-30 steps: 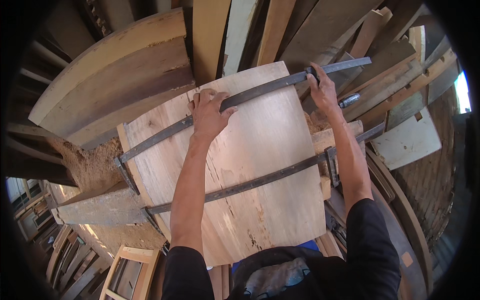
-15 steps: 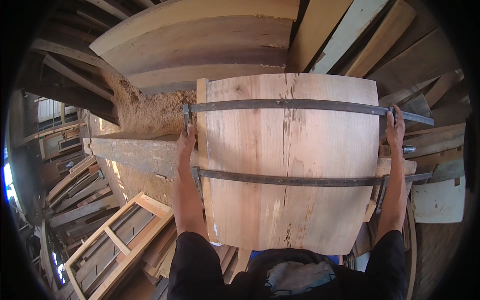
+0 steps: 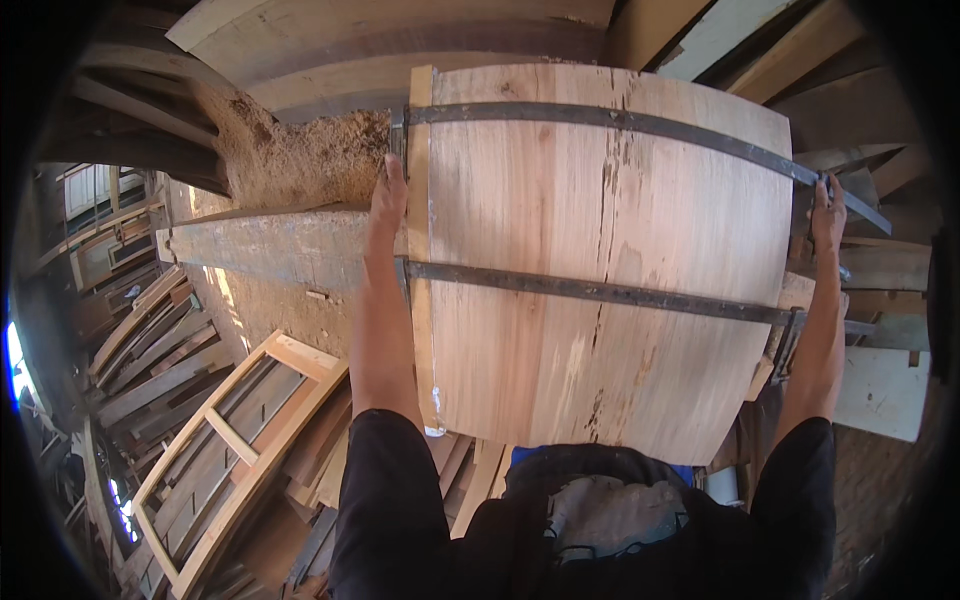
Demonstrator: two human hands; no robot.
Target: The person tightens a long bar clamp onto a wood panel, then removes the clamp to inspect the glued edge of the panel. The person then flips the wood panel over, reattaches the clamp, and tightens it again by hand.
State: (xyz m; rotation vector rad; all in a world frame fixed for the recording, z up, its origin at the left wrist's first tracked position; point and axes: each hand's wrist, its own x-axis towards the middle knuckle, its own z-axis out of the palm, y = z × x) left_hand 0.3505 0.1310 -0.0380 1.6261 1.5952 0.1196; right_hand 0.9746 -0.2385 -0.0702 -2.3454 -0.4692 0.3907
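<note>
A broad panel of pale glued boards point(image 3: 520, 200) lies in front of me, with dark streaks down its middle. Two dark metal bar clamps cross it: the far bar clamp point(image 3: 560, 114) and the near bar clamp point(image 3: 560, 284). A wooden strip point(image 3: 421, 200) stands along the panel's left edge, beside the clamp jaws. My left hand point(image 3: 391, 190) is closed around the far clamp's left jaw. At its other end, my right hand point(image 3: 828, 212) grips the sliding jaw, slightly beyond the panel's right edge. Neither hand touches the near clamp.
Sawdust point(image 3: 310, 160) heaps against a long timber beam point(image 3: 290, 245) on the left. A wooden frame point(image 3: 235, 440) leans at lower left over stacked boards. Large curved planks point(image 3: 400, 45) lie beyond the panel. A white board point(image 3: 880, 390) sits at right.
The panel and clamps sit higher in the view, and their right side slopes down more. Both my hands stay at the far clamp's ends.
</note>
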